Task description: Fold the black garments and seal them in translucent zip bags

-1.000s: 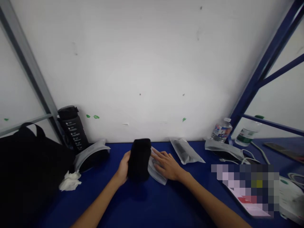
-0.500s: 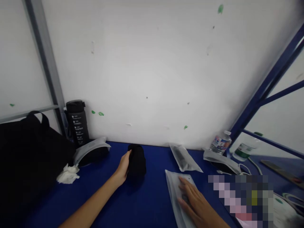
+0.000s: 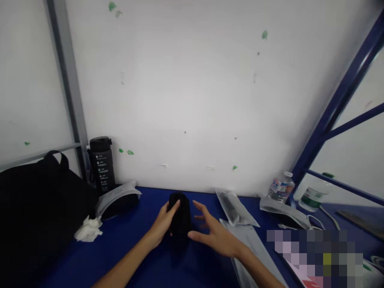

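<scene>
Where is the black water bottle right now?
In the head view, the black water bottle stands upright against the white wall at the left of the blue table, just right of the black bag and behind a plastic pouch.

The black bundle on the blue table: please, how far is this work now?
Done, it seems: the clear bag by the wall holds a dark item. In hand: the left hand holds the black bundle, and the right hand is open beside it. Left, it seems: the bundle is outside any bag, and a flat bag lies by the right hand.
</scene>
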Tool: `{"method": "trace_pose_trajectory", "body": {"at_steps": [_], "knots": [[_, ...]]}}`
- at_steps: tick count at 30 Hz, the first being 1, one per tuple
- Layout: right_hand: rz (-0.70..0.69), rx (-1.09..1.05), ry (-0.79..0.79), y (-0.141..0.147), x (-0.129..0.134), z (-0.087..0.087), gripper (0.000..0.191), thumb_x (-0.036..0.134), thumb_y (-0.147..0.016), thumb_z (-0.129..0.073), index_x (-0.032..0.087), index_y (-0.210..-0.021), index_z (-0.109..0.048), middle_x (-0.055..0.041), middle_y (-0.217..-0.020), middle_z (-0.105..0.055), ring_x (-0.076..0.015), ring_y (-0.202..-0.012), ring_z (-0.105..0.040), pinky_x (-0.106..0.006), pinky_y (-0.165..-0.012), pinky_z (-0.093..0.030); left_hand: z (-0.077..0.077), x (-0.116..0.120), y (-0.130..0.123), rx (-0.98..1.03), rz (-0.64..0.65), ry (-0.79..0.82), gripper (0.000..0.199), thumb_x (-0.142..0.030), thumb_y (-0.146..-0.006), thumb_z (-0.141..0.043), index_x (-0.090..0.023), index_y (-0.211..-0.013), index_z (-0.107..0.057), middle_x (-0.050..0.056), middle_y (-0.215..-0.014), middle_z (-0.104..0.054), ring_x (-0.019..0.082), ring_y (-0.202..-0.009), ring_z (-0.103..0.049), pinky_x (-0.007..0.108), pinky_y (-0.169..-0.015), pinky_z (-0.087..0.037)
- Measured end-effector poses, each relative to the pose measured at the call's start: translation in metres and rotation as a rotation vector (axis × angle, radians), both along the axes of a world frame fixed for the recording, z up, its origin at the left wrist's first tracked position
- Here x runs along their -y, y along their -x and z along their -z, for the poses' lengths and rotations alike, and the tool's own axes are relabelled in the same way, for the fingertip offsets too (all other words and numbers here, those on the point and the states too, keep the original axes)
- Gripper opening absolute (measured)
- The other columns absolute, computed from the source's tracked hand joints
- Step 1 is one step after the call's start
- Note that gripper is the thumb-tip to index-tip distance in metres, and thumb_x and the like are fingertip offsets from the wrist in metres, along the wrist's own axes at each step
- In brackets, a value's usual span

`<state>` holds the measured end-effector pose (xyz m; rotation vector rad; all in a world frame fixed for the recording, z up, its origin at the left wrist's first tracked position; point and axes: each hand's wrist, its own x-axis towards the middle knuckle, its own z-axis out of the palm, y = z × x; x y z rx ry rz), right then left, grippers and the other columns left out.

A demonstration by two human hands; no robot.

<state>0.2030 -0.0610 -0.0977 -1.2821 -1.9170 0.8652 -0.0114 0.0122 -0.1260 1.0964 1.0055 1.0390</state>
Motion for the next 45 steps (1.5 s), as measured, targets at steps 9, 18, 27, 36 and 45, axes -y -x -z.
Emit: {"method": "trace_pose_trajectory", "body": {"at_steps": [9, 18, 27, 36, 45], "knots": [[-0.02, -0.277, -0.146, 0.011, -0.063, 0.036, 0.018, 0.038, -0.094, -0.061, 0.023, -0.103, -0.066, -0.0066, -0.105, -0.074, -0.0276, -0.099, -0.071, -0.042, -0.088, -0.059, 0.002, 0.001, 0.001, -0.12, -0.025, -0.041, 0.076, -0.079, -0.08, -0.073, -0.016, -0.121, -0.072, 0.009, -0.087, -0.078, 0.023, -0.072, -0.073, 0.027, -0.054, -0.052], [0.21, 0.041, -0.536, -0.023, -0.053, 0.034, 0.055, 0.012, -0.089, -0.046, 0.025, -0.142, -0.056, -0.012, -0.14, -0.066, -0.0271, -0.128, -0.063, -0.05, -0.109, -0.049, -0.005, -0.024, 0.036, -0.843, -0.158, -0.369, 0.059, -0.072, -0.092, -0.062, -0.022, -0.124, -0.06, 0.013, -0.097, -0.077, 0.039, -0.104, -0.074, 0.046, -0.093, -0.054], [-0.093, 0.339, -0.441, 0.009, -0.029, 0.025, 0.062, 0.02, -0.095, -0.057, 0.025, -0.157, -0.047, -0.0127, -0.13, -0.068, -0.0294, -0.12, -0.063, -0.049, -0.104, -0.046, -0.003, -0.018, 0.024, -0.618, 0.018, -0.409, 0.03, -0.052, -0.102, -0.054, -0.026, -0.119, -0.055, 0.006, -0.102, -0.077, 0.025, -0.092, -0.074, 0.035, -0.081, -0.055], [0.026, 0.377, -0.431, -0.03, -0.055, 0.034, 0.057, -0.001, -0.063, -0.048, 0.025, -0.103, -0.078, -0.0054, -0.123, -0.075, -0.0274, -0.119, -0.067, -0.052, -0.112, -0.04, -0.009, -0.01, 0.028, -0.995, -0.12, -0.694, 0.046, -0.052, -0.096, -0.069, -0.026, -0.13, -0.055, 0.01, -0.126, -0.067, 0.03, -0.12, -0.063, 0.047, -0.104, -0.047], [0.1, 0.416, -0.4, -0.022, -0.054, 0.038, 0.027, 0.017, -0.083, -0.065, 0.025, -0.102, -0.083, -0.0056, -0.12, -0.079, -0.0284, -0.111, -0.073, -0.049, -0.108, -0.049, -0.026, -0.016, 0.051, -1.161, -0.244, -0.689, 0.061, 0.004, -0.079, -0.06, -0.024, -0.133, -0.056, 0.01, -0.132, -0.065, 0.029, -0.12, -0.063, 0.044, -0.099, -0.05]]}}
